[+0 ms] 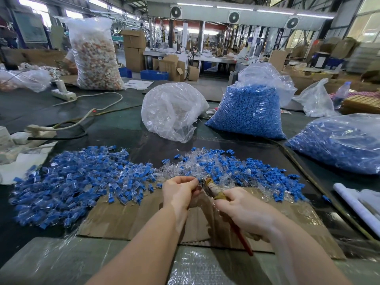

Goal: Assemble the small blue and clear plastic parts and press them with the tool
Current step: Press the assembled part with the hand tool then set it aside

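Centrally, low in the frame, both bare hands meet over a flattened cardboard sheet (127,219) lying on the dark table (123,128). Left hand (178,191) has fingers curled, pinching a small blue-and-clear part (199,179) at the fingertips; the part is mostly hidden, details too small to tell. Right hand (244,210) grips the tool (213,192), pliers-like, with a red handle sticking out toward the bottom of the frame and a tape-wrapped neck. The tool's metal tip sits right at the part, touching or just beside it, can't tell which.

Left of the hands, a big pile of joined blue/clear pieces (67,186) spreads over table and cardboard edge. Above and right of the hands, a loose mixed pile of clear shells and blue inserts (236,169).

Further up, centre: a clear bag of clear parts (170,112), slumped. Right of it, a bag full of blue parts (250,112), upright. Right edge: another bag of blue pieces (339,142), lying on its side.

Upper left: a tall bag of orange-white pieces (94,56), a white power strip (63,93) with its cable trailing across the table. Left edge: white sockets and a black cable (61,137). Background is a factory hall with cardboard boxes (133,50).
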The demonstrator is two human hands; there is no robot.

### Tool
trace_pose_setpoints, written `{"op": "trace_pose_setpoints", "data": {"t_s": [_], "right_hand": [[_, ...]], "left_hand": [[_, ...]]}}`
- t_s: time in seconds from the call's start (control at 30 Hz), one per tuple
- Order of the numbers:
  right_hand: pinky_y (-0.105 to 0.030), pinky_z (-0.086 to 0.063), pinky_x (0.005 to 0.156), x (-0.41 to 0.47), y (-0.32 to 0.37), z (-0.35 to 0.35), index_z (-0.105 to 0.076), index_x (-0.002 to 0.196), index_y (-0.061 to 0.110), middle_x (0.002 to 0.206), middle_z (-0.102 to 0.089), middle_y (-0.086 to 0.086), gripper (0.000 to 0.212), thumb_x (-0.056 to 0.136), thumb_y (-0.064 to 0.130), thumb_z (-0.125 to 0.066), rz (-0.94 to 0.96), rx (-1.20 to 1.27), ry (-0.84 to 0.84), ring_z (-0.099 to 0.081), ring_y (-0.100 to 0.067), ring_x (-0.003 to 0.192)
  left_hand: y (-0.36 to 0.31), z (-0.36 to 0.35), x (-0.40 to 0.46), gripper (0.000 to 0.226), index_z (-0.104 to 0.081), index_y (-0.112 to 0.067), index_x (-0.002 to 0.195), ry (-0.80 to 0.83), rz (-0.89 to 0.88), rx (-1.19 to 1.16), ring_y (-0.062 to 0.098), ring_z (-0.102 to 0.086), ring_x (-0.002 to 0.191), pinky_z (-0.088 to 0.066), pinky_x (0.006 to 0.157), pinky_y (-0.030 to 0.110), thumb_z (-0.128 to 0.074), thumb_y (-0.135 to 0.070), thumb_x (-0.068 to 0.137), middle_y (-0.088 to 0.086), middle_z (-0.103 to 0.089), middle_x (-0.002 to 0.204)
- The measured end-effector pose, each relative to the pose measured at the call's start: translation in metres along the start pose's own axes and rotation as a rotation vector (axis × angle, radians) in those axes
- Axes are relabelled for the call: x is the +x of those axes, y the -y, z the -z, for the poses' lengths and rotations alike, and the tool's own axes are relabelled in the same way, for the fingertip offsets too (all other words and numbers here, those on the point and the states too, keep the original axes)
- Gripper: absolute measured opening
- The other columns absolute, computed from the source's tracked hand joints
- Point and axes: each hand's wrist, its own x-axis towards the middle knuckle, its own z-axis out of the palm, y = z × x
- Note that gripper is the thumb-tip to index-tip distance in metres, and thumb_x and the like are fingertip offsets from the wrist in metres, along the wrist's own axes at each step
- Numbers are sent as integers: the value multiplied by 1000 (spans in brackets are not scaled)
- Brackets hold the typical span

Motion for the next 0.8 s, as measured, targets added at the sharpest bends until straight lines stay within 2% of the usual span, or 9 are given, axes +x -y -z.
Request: {"op": "trace_pose_setpoints", "data": {"t_s": [0.2, 0.33, 0.47, 0.53, 0.63, 0.73, 0.8], "right_hand": [[-19, -33, 50, -2, 3, 2, -45, 74, 23, 75, -47, 7, 27, 98, 32, -39, 17, -83, -10, -42, -4, 59], [-14, -31, 49, -2, 4, 0, -41, 72, 25, 77, -45, 10, 28, 99, 33, -39, 32, -103, -56, -42, -1, 61], [-12, -29, 44, -1, 2, -2, -47, 77, 21, 74, -49, 7, 26, 99, 32, -41, 6, -50, -106, -42, -3, 57], [-11, -28, 40, -2, 0, -4, -49, 75, 18, 66, -48, 6, 28, 99, 30, -42, 13, -23, -116, -40, -4, 51], [-16, -29, 46, -1, -3, -6, -49, 71, 19, 63, -47, 6, 30, 97, 30, -45, 31, -19, -153, -40, -5, 49], [-10, -30, 41, -2, -8, -8, -54, 70, 18, 53, -50, 11, 27, 94, 29, -52, 52, 145, -168, -42, 3, 40], [-11, -31, 42, -3, -13, -8, -58, 75, 16, 57, -52, 11, 21, 92, 28, -55, 61, 204, -190, -43, 3, 41]], "left_hand": [[-2, -3, -3, 7, -65, -7, 79, -9, 2, 1, 9, -61, 50, -52, 47, 19, -66, -1, 82, 8, -67, 69], [-2, -3, -7, 6, -66, -5, 83, -4, 10, -40, 8, -62, 54, -55, 55, 19, -66, 1, 82, 10, -68, 76], [-1, -6, -10, 6, -66, -4, 85, -9, -6, -40, 12, -62, 63, -55, 64, 24, -65, 1, 82, 13, -68, 83], [0, -7, -10, 6, -66, -5, 84, -12, -18, -33, 13, -63, 66, -55, 66, 26, -65, 1, 82, 14, -68, 85], [2, -7, -8, 6, -66, -5, 84, -5, -37, -35, 16, -64, 69, -56, 68, 28, -65, 1, 83, 15, -68, 86], [0, -3, -7, 6, -66, -6, 84, 14, -78, 11, 13, -64, 66, -55, 63, 25, -65, 0, 82, 12, -68, 81], [-3, 4, -4, 10, -67, -10, 80, 1, -159, 94, 7, -61, 56, -52, 55, 19, -65, -1, 83, 6, -67, 71]]}}
